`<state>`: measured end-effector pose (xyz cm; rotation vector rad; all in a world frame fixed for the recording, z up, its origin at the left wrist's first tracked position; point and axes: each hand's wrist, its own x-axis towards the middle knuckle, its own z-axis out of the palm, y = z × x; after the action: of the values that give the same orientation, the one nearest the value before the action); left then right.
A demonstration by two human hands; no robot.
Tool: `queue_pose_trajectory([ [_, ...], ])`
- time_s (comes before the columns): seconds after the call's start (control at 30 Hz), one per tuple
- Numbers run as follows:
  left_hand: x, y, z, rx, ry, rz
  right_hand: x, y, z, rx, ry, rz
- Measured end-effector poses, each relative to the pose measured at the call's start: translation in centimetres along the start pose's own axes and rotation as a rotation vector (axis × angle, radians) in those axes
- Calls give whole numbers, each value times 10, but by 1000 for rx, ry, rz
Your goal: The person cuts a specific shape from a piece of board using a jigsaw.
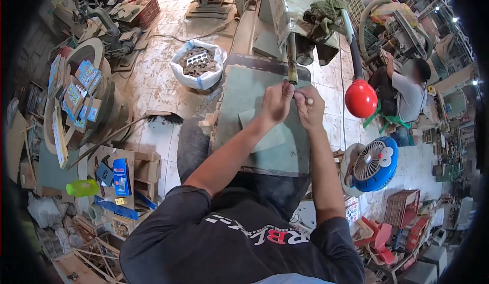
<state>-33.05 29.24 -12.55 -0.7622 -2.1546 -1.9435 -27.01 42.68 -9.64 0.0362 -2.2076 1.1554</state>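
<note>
My left hand point(277, 102) is closed in a pinch at the lower end of a worn rod point(292, 59) that comes down from the machine. Right beside it, my right hand point(309, 106) has its fingers closed round a small pale pinkish piece point(300, 96). What my left fingertips grip is too small to make out. Both hands are over a green board point(232, 100) with a dark worn edge, which lies across my lap. A lighter flat sheet point(270, 140) rests on the board under my forearms.
A red ball point(361, 98) on a dark bar is right of my hands. A white sack point(197, 82) of scraps stands left of the board. At right are a blue fan point(377, 164) and a seated person point(410, 93). A green bottle point(82, 187) lies at left.
</note>
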Motion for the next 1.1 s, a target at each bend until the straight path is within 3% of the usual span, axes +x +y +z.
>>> queue_pose_trajectory([
  [0.07,-3,-8,-9,-161,-176,-92,4,-3,-8,-169,-61,-435],
  [0.1,-7,-12,-15,-164,-185,-105,-3,19,-18,-226,-241,-387],
  [0.2,-31,-25,-39,-117,-360,-67,-19,35,-15,-191,-298,-326],
  [0.23,-38,-28,-45,-89,-308,-28,-30,36,-11,-89,-154,-184],
  [0.27,-40,-31,-53,-58,-252,19,-36,37,-13,-83,-154,-179],
  [0.3,-46,-26,-70,24,-359,-121,-40,20,-18,241,31,42],
  [0.33,-52,-30,-79,29,-364,-136,-44,4,-23,560,222,267],
  [0.4,-66,-36,-90,655,-513,39,-50,-15,-39,817,279,548],
  [0.43,-70,-24,-91,659,-524,31,-58,-14,-44,569,199,746],
  [0.47,-73,-9,-89,827,-647,15,-68,-12,-41,573,203,756],
  [0.5,-75,0,-88,994,-771,2,-81,-7,-36,440,21,827],
  [0.53,-75,-3,-87,994,-782,4,-94,-4,-31,303,-161,891],
  [0.63,-64,-9,-83,891,-830,52,-113,-14,-14,207,-328,931],
  [0.73,-58,-6,-82,864,-916,46,-116,-8,3,68,-326,778],
  [0.77,-60,-5,-84,817,-887,55,-107,-27,-4,150,-363,936],
  [0.93,-61,4,-94,777,-799,100,-120,-12,5,443,-331,986],
  [1.07,-42,18,-100,810,-950,-63,-149,21,17,596,-247,908],
  [1.1,-40,17,-100,791,-1011,-111,-140,7,10,636,-284,983],
])
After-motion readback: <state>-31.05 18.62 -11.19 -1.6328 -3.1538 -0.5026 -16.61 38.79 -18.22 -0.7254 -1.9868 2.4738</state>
